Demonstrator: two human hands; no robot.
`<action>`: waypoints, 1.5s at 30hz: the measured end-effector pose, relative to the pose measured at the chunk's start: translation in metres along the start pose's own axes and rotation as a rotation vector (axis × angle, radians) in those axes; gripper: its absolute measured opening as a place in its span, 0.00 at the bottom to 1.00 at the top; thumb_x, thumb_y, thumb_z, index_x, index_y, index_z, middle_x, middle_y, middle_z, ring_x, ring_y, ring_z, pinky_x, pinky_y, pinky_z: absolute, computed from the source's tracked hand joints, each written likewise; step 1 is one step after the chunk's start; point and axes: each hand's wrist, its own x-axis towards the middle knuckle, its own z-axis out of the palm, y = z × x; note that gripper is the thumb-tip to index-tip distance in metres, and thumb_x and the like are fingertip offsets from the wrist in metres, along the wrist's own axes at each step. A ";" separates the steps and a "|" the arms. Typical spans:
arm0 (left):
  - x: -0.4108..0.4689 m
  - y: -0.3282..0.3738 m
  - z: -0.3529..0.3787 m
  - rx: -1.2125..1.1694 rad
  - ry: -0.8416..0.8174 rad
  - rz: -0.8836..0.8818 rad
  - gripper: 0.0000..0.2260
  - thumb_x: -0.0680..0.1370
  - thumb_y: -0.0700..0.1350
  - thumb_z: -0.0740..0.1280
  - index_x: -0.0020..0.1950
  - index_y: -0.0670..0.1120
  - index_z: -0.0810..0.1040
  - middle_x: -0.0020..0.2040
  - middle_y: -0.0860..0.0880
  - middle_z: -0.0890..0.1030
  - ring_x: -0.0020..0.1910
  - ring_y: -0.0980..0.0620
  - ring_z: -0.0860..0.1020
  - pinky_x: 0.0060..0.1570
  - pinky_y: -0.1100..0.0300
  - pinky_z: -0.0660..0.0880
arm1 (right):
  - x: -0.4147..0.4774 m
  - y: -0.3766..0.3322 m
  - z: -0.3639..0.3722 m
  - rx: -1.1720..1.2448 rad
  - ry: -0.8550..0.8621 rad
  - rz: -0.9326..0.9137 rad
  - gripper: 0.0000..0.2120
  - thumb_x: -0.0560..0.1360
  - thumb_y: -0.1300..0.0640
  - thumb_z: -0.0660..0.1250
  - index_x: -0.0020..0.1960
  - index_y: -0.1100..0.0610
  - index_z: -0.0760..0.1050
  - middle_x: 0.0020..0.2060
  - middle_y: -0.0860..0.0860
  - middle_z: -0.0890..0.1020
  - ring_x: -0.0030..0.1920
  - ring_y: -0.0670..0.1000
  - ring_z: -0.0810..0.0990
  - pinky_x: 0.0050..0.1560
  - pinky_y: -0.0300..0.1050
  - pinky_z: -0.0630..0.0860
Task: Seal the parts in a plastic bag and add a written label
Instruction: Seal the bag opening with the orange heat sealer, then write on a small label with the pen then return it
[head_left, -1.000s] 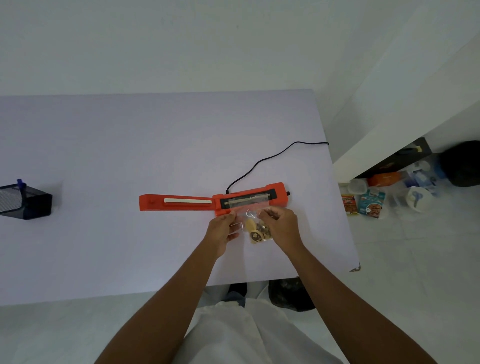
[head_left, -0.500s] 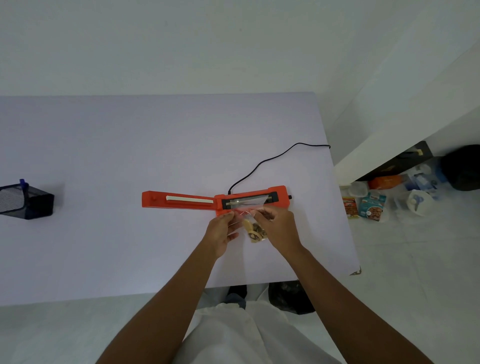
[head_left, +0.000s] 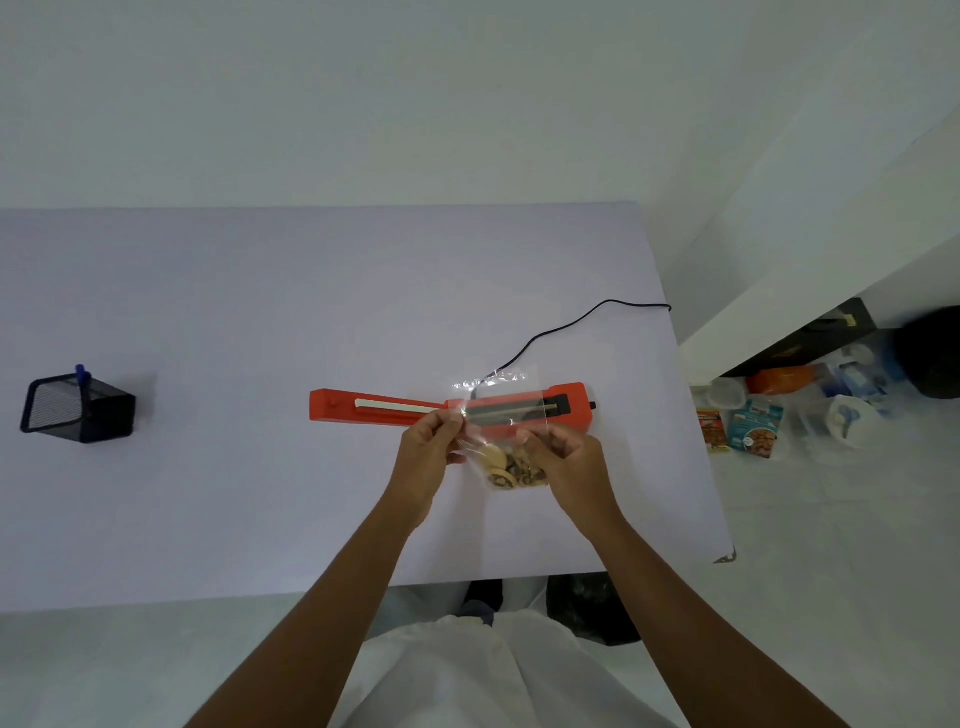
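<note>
A clear plastic bag (head_left: 500, 402) with several small round tan and brown parts (head_left: 511, 467) in its bottom hangs between my hands. Its open top stretches over the orange heat sealer (head_left: 563, 397), which lies flat on the white table (head_left: 234, 312) with its arm swung out to the left. My left hand (head_left: 427, 454) pinches the bag's left edge. My right hand (head_left: 569, 457) pinches the right edge near the parts.
A black cord (head_left: 561, 330) runs from the sealer to the table's right edge. A black mesh pen holder (head_left: 78, 408) with a blue pen stands at the far left. Boxes and containers (head_left: 779, 421) clutter the floor to the right.
Both hands have lifted the bag and pulled it taut. Its top now reaches farther back, across the sealer's bar.
</note>
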 end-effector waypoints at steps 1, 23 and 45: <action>-0.004 0.001 -0.005 0.037 -0.002 0.019 0.08 0.82 0.44 0.61 0.50 0.45 0.80 0.44 0.47 0.82 0.44 0.50 0.81 0.45 0.56 0.78 | -0.003 0.000 0.002 0.032 -0.017 0.021 0.06 0.76 0.56 0.71 0.49 0.58 0.84 0.41 0.53 0.87 0.44 0.51 0.87 0.44 0.48 0.84; -0.052 0.023 -0.253 0.125 0.204 0.130 0.07 0.81 0.39 0.62 0.52 0.40 0.79 0.45 0.43 0.85 0.44 0.51 0.83 0.41 0.63 0.78 | -0.027 -0.019 0.242 0.069 -0.371 0.140 0.07 0.78 0.58 0.69 0.51 0.58 0.85 0.47 0.53 0.87 0.51 0.54 0.85 0.52 0.51 0.83; 0.053 -0.016 -0.369 0.608 0.103 -0.162 0.05 0.79 0.42 0.64 0.49 0.43 0.79 0.43 0.48 0.83 0.34 0.53 0.81 0.32 0.73 0.73 | 0.011 0.023 0.393 -0.081 0.052 0.501 0.06 0.73 0.57 0.70 0.41 0.59 0.82 0.34 0.52 0.82 0.35 0.51 0.77 0.36 0.44 0.73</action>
